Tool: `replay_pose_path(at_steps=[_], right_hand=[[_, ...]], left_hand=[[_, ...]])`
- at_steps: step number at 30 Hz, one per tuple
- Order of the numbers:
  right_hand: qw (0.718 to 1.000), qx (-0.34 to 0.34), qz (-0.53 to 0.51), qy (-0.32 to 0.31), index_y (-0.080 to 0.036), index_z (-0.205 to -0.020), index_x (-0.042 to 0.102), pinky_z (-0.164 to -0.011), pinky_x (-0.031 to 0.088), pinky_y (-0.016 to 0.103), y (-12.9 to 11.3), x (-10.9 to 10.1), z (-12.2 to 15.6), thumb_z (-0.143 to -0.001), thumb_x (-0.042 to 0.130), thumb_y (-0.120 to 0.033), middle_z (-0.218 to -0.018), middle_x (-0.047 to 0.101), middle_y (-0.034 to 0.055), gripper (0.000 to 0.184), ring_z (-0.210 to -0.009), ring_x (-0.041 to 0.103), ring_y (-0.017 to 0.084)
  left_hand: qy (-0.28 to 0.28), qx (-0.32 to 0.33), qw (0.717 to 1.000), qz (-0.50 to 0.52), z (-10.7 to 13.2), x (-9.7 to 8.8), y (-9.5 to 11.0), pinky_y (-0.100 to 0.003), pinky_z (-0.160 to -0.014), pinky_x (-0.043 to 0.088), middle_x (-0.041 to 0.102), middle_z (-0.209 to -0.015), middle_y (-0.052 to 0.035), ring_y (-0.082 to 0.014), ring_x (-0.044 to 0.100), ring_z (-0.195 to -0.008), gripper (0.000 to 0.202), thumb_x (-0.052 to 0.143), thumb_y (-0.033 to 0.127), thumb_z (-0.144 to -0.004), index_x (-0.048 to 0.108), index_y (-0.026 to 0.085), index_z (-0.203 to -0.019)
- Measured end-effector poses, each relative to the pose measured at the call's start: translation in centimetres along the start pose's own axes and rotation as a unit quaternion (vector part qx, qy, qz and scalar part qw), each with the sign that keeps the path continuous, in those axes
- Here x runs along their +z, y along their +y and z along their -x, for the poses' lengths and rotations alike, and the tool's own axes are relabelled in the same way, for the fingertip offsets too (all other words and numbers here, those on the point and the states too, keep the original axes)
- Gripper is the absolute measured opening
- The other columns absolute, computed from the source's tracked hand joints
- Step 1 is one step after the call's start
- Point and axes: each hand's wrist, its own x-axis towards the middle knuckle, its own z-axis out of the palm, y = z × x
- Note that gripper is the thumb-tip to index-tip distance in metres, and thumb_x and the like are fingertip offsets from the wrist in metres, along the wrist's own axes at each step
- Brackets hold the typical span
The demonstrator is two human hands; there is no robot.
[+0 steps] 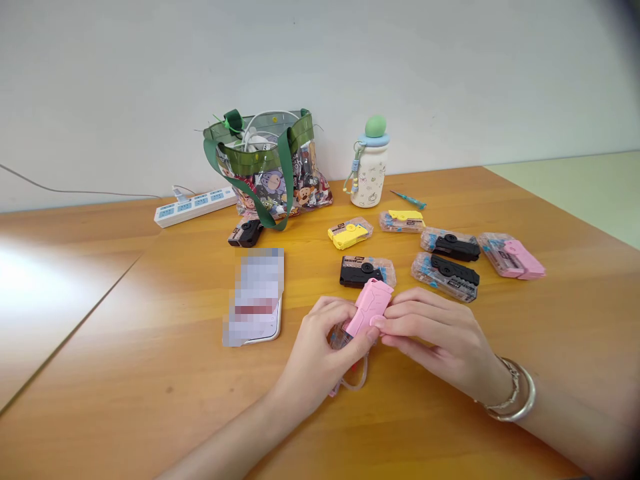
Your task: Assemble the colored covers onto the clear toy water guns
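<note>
The left grip (320, 357) closes narrowly around a clear blister pack (341, 340), bracing it while the right grip (430, 333) pinches its pink plastic case (370, 307), centred above the near counter (165, 373).

Labels on the plastic packs (367, 272) are unreadable.
</note>
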Motion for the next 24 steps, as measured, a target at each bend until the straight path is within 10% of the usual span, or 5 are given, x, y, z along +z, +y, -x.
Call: replay_pose_path(at_steps=[8, 24], right_hand=[[0.954, 0.276, -0.109, -0.029, -0.021, -0.082, 0.053, -0.064, 0.048, 0.024, -1.2, 0.4, -0.3, -0.084, 0.059, -0.03, -0.076, 0.063, -0.001, 0.011, -0.069, 0.059, 0.013], [0.867, 0.368, -0.331, -0.047, -0.018, -0.08, 0.054, -0.048, 0.039, 0.02, -1.6, 1.7, 0.4, -0.092, 0.045, -0.035, -0.057, 0.05, -0.0043, 0.023, -0.049, 0.047, 0.008]], left_hand=[[0.047, 0.041, 0.997, -0.044, 0.1, 0.1, 0.4, -0.03, -0.076, 0.04, 0.062, -0.075, -0.0006, -0.0198, 0.05, -0.087, 0.02, 0.058, 0.023, -0.081, 0.054, 0.02, -0.062], [0.068, 0.057, 0.995, -0.04, 0.1, 0.9, 0.2, -0.029, -0.075, 0.04, 0.061, -0.078, -0.0001, -0.0182, 0.048, -0.084, 0.021, 0.057, 0.016, -0.081, 0.049, 0.019, -0.062]])
